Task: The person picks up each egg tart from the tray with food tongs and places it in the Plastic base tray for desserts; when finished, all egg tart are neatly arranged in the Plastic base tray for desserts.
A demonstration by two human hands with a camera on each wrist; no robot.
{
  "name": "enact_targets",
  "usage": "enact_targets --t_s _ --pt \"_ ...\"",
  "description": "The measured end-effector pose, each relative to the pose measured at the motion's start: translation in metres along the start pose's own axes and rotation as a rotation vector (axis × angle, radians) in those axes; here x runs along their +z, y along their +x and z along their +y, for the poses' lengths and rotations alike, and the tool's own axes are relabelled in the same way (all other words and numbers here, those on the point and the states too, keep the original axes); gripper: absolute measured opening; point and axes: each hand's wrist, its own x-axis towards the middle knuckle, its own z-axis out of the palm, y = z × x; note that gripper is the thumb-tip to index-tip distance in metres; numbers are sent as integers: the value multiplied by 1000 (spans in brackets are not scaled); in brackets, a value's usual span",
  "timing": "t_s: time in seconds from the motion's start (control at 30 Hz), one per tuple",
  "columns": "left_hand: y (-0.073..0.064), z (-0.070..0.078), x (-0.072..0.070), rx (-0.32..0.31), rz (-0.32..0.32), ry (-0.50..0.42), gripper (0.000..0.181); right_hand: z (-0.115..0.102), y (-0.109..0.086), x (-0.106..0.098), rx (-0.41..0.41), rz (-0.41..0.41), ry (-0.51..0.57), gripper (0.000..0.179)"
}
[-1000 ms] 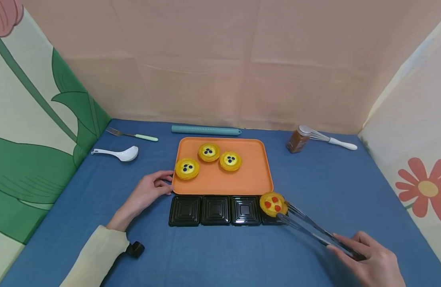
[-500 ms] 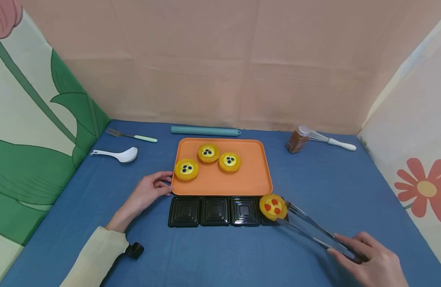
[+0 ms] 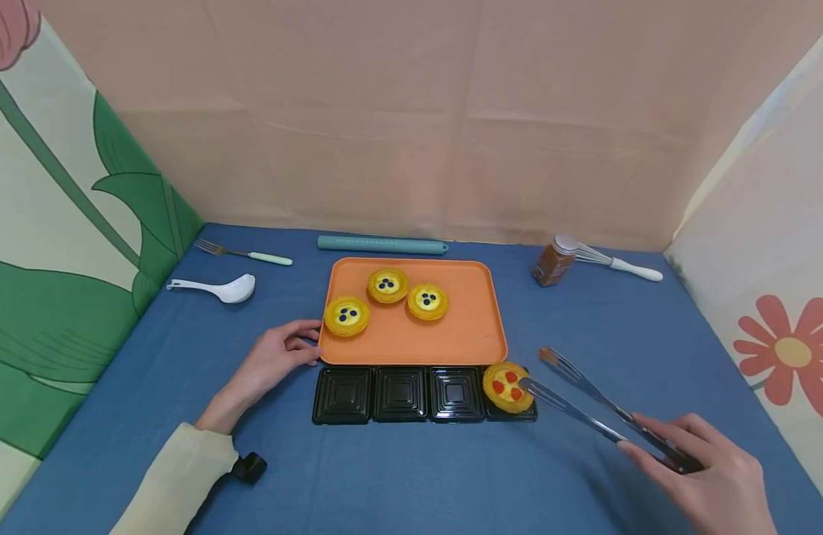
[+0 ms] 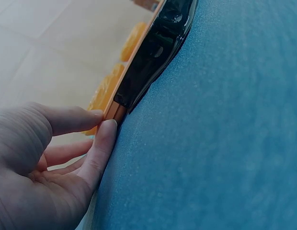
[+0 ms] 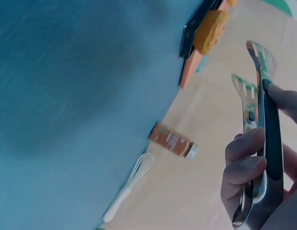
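Observation:
My left hand (image 3: 277,354) is at the left edge of the orange tray (image 3: 465,312), its thumb and forefinger pinching the rim near the front corner. Three tarts with dark blue dots (image 3: 347,316) lie on the tray. Along the tray's front side runs a black plastic container (image 3: 344,397) with a row of square compartments. A tart with red pieces (image 3: 507,388) sits in its rightmost compartment. My right hand (image 3: 708,464) grips metal tongs (image 5: 269,139). Their slotted tips are spread, one overlapping the red tart's right side in the head view and the other off to its right.
Behind the tray lies a teal rolling pin-like stick (image 3: 383,244). A fork (image 3: 244,253) and a white ladle (image 3: 232,288) are at the left. A brown jar (image 3: 554,261) and a whisk (image 3: 618,263) stand and lie at the back right. Cloth walls enclose the table.
The tongs have opened and drawn back to the right, letting go of the red tart, which now rests in the rightmost compartment. My left hand stays at the tray.

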Motion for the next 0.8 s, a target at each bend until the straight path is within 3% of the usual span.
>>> enact_targets --t_s 0.3,0.8 --pt "0 -1 -2 2 6 7 54 -11 28 9 -61 -55 66 39" --pt "-1 0 -1 -3 1 -15 54 -27 76 48 -197 -156 136 39"
